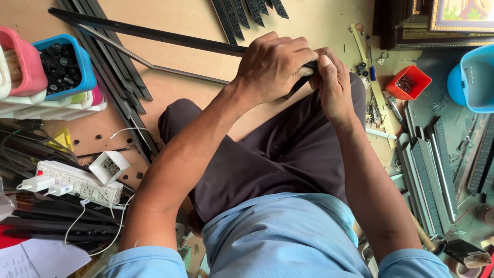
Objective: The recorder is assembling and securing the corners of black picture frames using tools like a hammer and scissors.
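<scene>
The person sits on the floor with knees up, both hands meeting above the lap. The left hand is curled shut over the end of a long black moulding strip, which runs away to the upper left across the pale wooden board that covers the floor. The right hand closes on the same end from the other side, thumb pressed down near the left knuckles; the strip's tip is hidden between the two hands.

Clutter surrounds the person. On their left stands a blue tub of small black parts beside a pink tub, and nearer lies a white power strip with chargers plugged in, touching a small white box. On their right a small red tray sits near a blue bucket, with grey frame strips laid alongside and a framed picture at the far corner.
</scene>
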